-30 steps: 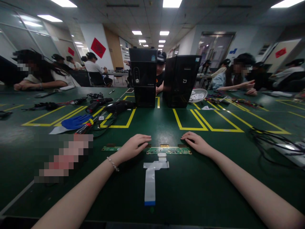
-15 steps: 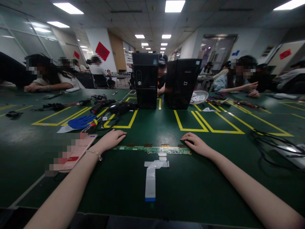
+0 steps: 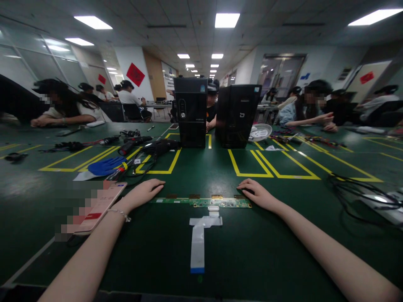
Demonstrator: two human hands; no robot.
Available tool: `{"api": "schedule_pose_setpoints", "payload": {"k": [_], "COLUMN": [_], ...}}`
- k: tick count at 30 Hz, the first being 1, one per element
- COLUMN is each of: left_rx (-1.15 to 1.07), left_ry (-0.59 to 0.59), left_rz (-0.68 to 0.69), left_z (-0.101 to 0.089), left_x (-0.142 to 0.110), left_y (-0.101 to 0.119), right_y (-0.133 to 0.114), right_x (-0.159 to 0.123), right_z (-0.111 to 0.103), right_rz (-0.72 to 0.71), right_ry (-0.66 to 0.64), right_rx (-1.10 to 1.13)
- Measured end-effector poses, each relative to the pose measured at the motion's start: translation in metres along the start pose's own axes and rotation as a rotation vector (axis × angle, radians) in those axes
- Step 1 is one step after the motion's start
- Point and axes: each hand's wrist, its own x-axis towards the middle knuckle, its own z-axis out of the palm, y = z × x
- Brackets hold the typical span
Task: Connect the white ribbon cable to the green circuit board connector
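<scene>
A long narrow green circuit board (image 3: pixel 204 202) lies flat across the green table (image 3: pixel 258 247). My left hand (image 3: pixel 143 193) rests palm down at the board's left end, fingers stretched out, holding nothing. At the right end my right hand (image 3: pixel 258 193) lies flat in the same way, fingertips touching the board. A white flat ribbon cable (image 3: pixel 199 237) with a blue tip runs from the board's middle toward me.
A pink phone (image 3: pixel 100 205) lies left of my left wrist. Behind it are a blue glove (image 3: pixel 103 165), tools and black cables (image 3: pixel 147 153). Two black computer towers (image 3: pixel 190 111) stand at the back. Cables (image 3: pixel 359 193) lie at right. Other people sit around.
My left hand slid left from the board's middle to its left end. The right hand stayed put.
</scene>
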Motion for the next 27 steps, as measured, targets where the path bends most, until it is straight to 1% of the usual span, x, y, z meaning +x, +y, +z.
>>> {"api": "schedule_pose_setpoints", "payload": {"k": [5,8,11,15,17,18,20,27], "left_rx": [0.004,0.010,0.016,0.013,0.014,0.015,0.016,0.015], "left_ry": [0.003,0.006,0.006,0.005,0.012,0.019,0.030,0.038], "left_rz": [0.007,0.008,0.014,0.009,0.015,0.021,0.037,0.052], "left_z": [0.003,0.004,0.004,0.005,0.005,0.006,0.007,0.009], "left_x": [0.000,0.001,0.001,0.001,0.001,0.002,0.003,0.004], "left_y": [-0.001,-0.003,-0.003,-0.003,-0.003,-0.004,-0.005,-0.006], "right_y": [-0.006,-0.020,-0.049,-0.096,-0.111,-0.114,-0.114,-0.089], "right_x": [0.000,0.001,0.002,0.000,-0.001,-0.002,-0.002,-0.001], "right_z": [0.000,0.002,0.007,0.017,0.021,0.022,0.024,0.017], "right_rz": [-0.022,-0.052,-0.119,-0.219,-0.257,-0.269,-0.272,-0.230], "right_ry": [0.031,0.066,0.054,-0.059,-0.115,-0.140,-0.168,-0.178], "right_rx": [-0.043,-0.092,-0.138,-0.162,-0.172,-0.181,-0.197,-0.157]}}
